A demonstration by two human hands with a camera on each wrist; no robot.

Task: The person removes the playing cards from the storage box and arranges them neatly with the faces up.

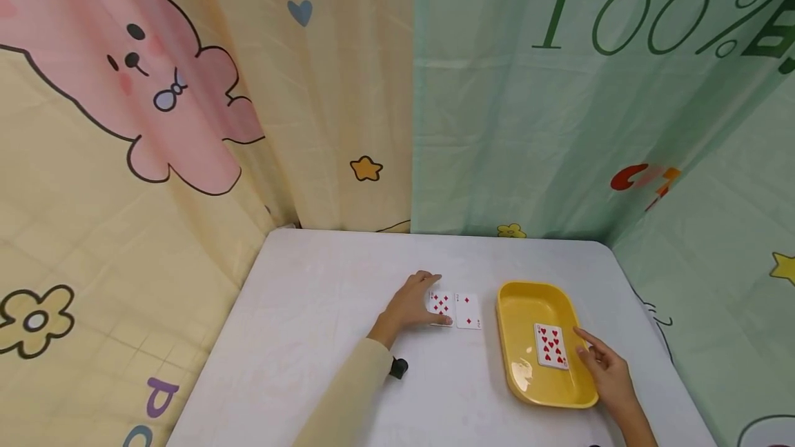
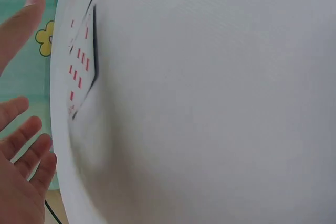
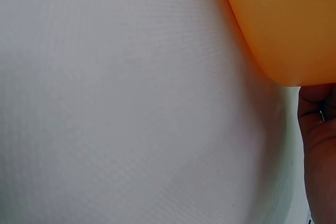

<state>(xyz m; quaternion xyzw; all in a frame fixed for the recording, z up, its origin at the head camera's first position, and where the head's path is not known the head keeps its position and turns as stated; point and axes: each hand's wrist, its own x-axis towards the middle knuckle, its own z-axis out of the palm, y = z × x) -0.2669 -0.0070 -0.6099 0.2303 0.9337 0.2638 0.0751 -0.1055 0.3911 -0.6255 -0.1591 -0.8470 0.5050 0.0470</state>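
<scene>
My left hand is spread around a playing card with several red diamonds, the thumb overlapping its lower edge in the head view. Beside that card, to its right, lies a two of diamonds. In the left wrist view the thumb and fingers stand wide apart next to the many-diamond card. My right hand holds the right rim of a yellow tray, its thumb and index finger showing over the edge. Inside the tray is a card with several red hearts.
Everything lies on a white table. A small black object shows beside the left forearm. Behind the table hang a yellow patterned curtain and a green one.
</scene>
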